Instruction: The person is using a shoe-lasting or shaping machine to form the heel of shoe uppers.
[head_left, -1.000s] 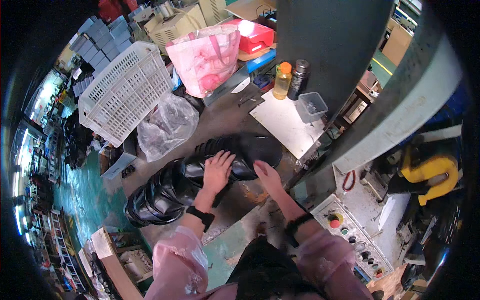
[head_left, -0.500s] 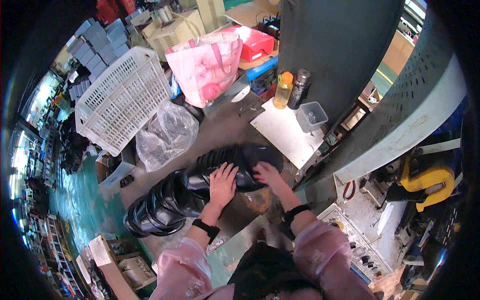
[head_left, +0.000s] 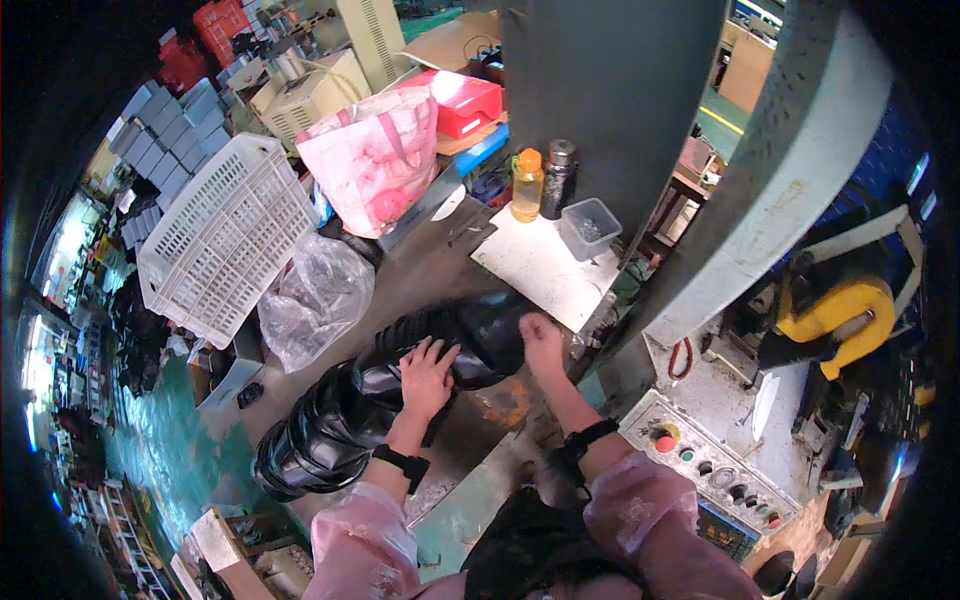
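Note:
A long row of overlapping, glossy black leather-like pieces (head_left: 340,420) lies slantwise across the dark worktable (head_left: 425,262). My left hand (head_left: 427,380) rests on the middle of the row, palm down with fingers spread. At the row's right end, beside a smoother, rounded black piece (head_left: 490,330), is my right hand (head_left: 542,345). Its fingers are curled in, and whatever they may hold is hidden. Both wrists wear black bands.
A white board (head_left: 545,265) carries an orange-capped bottle (head_left: 527,187), a dark flask (head_left: 559,180) and a clear tub (head_left: 590,228). Behind the row sit a plastic bag (head_left: 315,300), white crate (head_left: 228,240) and pink tote (head_left: 368,165). A button panel (head_left: 710,462) stands right, near a grey machine frame (head_left: 770,190).
My right hand's fingers, stretched over the row's right end before, are now curled in at its edge. My left hand stays spread on the row. The whole view has shifted slightly.

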